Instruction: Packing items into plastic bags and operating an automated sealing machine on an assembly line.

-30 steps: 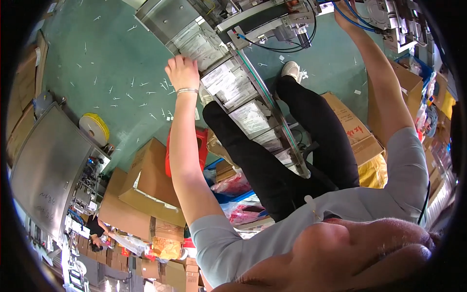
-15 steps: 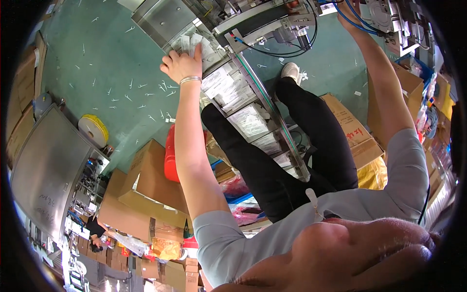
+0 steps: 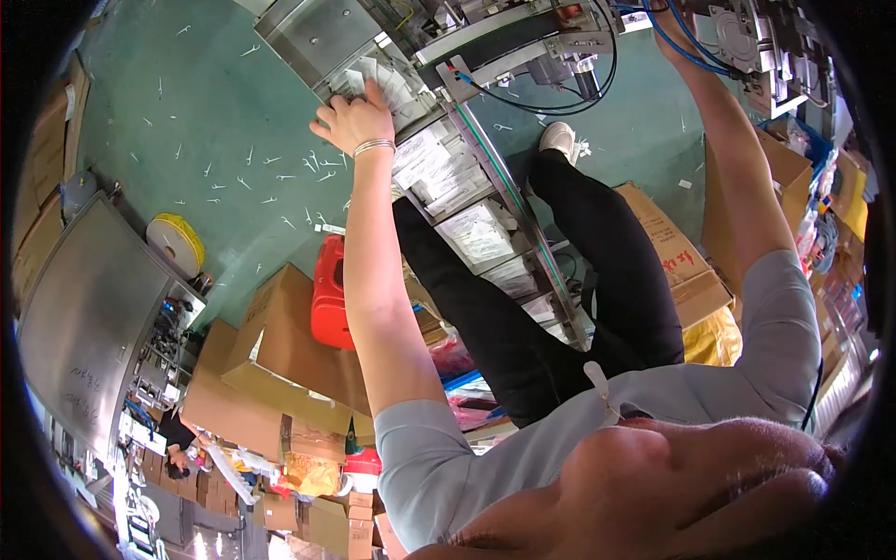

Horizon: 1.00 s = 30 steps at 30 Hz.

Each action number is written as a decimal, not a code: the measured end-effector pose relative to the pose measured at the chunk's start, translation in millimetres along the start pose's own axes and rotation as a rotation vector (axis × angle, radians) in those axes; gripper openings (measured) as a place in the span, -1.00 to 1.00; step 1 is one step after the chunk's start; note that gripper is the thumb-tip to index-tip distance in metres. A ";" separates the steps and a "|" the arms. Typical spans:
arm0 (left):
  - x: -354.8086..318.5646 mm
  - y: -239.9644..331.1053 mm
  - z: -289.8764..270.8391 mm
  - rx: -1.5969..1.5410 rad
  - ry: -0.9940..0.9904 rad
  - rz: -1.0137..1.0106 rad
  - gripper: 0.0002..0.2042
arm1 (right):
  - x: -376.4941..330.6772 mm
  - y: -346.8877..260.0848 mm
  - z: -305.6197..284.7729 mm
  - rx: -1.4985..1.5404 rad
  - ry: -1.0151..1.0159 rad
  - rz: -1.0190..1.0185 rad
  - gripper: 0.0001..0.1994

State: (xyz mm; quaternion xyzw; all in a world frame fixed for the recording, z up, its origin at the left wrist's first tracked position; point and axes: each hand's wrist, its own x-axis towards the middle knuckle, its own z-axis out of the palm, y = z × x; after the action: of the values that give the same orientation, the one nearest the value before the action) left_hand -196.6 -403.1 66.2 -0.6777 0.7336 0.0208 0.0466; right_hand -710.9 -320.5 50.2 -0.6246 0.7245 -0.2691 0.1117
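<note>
My left hand point(image 3: 355, 123) is at the end of a conveyor, its fingers spread over the rim beside a pile of small white printed packets point(image 3: 394, 96). I see nothing held in it; some fingertips are hard to make out. More packets point(image 3: 437, 170) lie in the compartments of the conveyor point(image 3: 504, 177), which runs down between my legs. My right hand point(image 3: 674, 33) reaches up at the top right, near blue air tubes point(image 3: 686, 42) and a metal machine unit point(image 3: 737, 42). Its fingers are hidden or cut off by the picture's edge.
A metal chute point(image 3: 313, 42) and a belt machine point(image 3: 495, 42) with a black cable stand ahead. Small white pieces litter the green floor point(image 3: 215, 121). Cardboard boxes point(image 3: 289, 327), a red container point(image 3: 329, 294), a yellow-edged reel point(image 3: 175, 245) and a steel cabinet point(image 3: 89, 322) stand left; another box point(image 3: 672, 252) is right.
My left hand has shifted slightly right and its fingers have moved a little at the packets. The right arm stays nearly in place.
</note>
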 end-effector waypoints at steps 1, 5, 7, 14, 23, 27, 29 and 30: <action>0.3 -0.1 0.6 0.003 -0.003 0.004 -0.55 | -0.7 0.5 -3.0 -0.022 -0.043 0.022 -0.63; -2.5 0.4 0.5 0.022 -0.033 0.029 -0.63 | -4.1 0.1 -7.3 -0.087 -0.170 0.093 -0.63; -7.2 1.2 -0.6 0.047 -0.080 0.061 -0.67 | -7.0 -7.8 0.4 -0.096 0.060 -0.208 -0.63; -27.3 -16.0 1.3 -0.016 -0.046 0.159 -0.71 | -32.4 -90.8 -27.4 -0.891 -0.446 -0.672 -0.64; -18.9 -17.0 4.7 0.010 -0.106 0.116 -0.82 | -130.3 -226.4 0.7 -0.055 -0.596 -0.549 -0.81; -24.3 -30.7 2.8 -0.077 -0.021 0.147 -0.81 | -133.6 -290.7 30.5 0.127 -0.510 -0.403 -0.79; -28.7 -25.3 -16.5 -0.128 0.078 0.170 -0.82 | -130.7 -310.5 39.1 0.225 -0.443 -0.185 -0.79; -32.9 -22.4 -31.6 -0.178 0.182 0.175 -0.83 | -126.6 -320.2 44.0 0.275 -0.407 -0.079 -0.79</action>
State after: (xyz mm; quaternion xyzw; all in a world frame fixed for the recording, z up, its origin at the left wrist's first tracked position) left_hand -173.0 -375.2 101.6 -0.6118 0.7862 0.0281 -0.0824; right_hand -393.7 -233.4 161.1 -0.6730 0.6186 -0.2377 0.3286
